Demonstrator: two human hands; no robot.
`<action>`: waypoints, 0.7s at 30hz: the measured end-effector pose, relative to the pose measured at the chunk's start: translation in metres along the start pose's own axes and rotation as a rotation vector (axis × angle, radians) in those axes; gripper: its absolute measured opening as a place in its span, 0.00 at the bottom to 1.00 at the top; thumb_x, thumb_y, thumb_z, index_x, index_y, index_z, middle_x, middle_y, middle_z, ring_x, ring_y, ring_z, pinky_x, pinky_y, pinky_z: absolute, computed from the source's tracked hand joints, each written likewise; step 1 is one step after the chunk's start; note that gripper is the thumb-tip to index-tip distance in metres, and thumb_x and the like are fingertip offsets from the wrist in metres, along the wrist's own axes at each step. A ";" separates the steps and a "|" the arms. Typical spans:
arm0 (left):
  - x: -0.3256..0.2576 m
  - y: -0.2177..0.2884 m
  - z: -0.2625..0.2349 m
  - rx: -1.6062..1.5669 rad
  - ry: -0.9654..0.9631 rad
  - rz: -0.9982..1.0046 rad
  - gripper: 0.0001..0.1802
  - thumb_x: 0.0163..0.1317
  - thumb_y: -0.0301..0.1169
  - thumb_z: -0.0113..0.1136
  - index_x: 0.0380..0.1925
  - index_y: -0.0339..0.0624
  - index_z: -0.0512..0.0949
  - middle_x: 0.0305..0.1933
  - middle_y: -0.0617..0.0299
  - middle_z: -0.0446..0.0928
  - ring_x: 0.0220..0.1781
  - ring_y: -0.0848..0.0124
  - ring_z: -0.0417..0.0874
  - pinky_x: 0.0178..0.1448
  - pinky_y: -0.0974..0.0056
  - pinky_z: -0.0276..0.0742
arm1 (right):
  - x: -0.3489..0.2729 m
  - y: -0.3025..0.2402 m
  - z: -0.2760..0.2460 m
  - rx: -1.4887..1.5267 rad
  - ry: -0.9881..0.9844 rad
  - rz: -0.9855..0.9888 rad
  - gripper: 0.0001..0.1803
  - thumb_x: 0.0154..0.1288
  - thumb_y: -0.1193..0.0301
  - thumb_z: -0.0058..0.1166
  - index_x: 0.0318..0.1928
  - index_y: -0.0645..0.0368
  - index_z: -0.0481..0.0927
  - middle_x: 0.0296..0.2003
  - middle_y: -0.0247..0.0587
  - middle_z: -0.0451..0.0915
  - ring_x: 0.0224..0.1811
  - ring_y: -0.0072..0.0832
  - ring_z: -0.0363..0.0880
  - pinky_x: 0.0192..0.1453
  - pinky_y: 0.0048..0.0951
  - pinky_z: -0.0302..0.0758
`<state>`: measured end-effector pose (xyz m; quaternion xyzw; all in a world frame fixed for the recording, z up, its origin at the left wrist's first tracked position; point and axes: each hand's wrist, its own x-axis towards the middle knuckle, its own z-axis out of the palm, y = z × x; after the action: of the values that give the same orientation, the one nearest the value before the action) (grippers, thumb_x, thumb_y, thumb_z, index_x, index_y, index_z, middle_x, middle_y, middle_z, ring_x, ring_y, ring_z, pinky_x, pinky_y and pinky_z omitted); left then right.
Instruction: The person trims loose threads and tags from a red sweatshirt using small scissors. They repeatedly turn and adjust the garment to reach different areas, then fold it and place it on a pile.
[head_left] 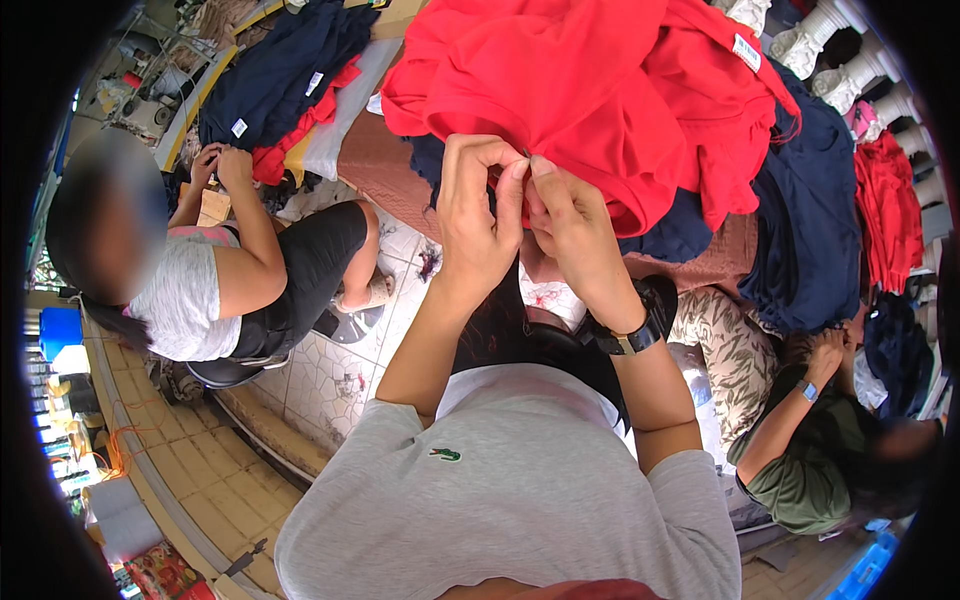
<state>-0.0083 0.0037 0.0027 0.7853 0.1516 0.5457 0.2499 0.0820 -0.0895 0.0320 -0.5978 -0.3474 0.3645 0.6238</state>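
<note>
Both left hand (pixel 480 215) and right hand (pixel 580 225) closed in fingertip pinch on red garment (pixel 540 75), near edge. Garment bunched on far side, over brown cloth (pixel 375 170). Likely light, soft, limp; best held by fold. Navy garment (pixel 808 225) to right.

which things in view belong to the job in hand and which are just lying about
In the job:
- red cloth
- left hand and right hand, pinching at its near edge
- brown-covered table under the pile

Seemingly just lying about:
- dark scraps on the floor
- orange cord, far left
- blue box, far left
</note>
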 end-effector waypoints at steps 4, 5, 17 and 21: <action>-0.015 -0.014 0.001 -0.354 -0.031 -0.238 0.06 0.74 0.19 0.50 0.48 0.35 0.70 0.52 0.55 0.72 0.48 0.69 0.80 0.52 0.65 0.77 | -0.012 0.001 -0.017 0.193 -0.101 0.106 0.25 0.80 0.56 0.41 0.28 0.63 0.71 0.20 0.29 0.63 0.21 0.18 0.57 0.25 0.27 0.54; -0.018 -0.014 0.000 -0.564 -0.025 -0.372 0.07 0.75 0.19 0.49 0.50 0.36 0.68 0.54 0.54 0.72 0.50 0.68 0.80 0.55 0.64 0.77 | -0.017 -0.002 -0.023 0.261 -0.132 0.139 0.25 0.80 0.56 0.41 0.28 0.62 0.71 0.20 0.28 0.63 0.20 0.17 0.55 0.24 0.25 0.52; -0.013 0.007 0.010 -0.622 0.146 -0.482 0.05 0.70 0.20 0.62 0.43 0.35 0.77 0.36 0.63 0.80 0.39 0.77 0.81 0.47 0.72 0.78 | -0.026 -0.004 -0.023 0.012 -0.043 -0.011 0.26 0.81 0.56 0.39 0.31 0.63 0.75 0.17 0.26 0.61 0.20 0.16 0.56 0.25 0.26 0.53; -0.014 0.005 0.006 -0.662 0.126 -0.490 0.05 0.70 0.20 0.62 0.43 0.35 0.77 0.37 0.62 0.80 0.40 0.77 0.81 0.48 0.72 0.77 | -0.023 -0.003 -0.016 -0.076 -0.009 -0.094 0.27 0.81 0.55 0.39 0.32 0.65 0.76 0.17 0.34 0.65 0.19 0.22 0.59 0.27 0.31 0.57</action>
<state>-0.0074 -0.0090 -0.0072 0.5682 0.1653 0.5363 0.6018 0.0853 -0.1173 0.0340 -0.6025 -0.3913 0.3243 0.6154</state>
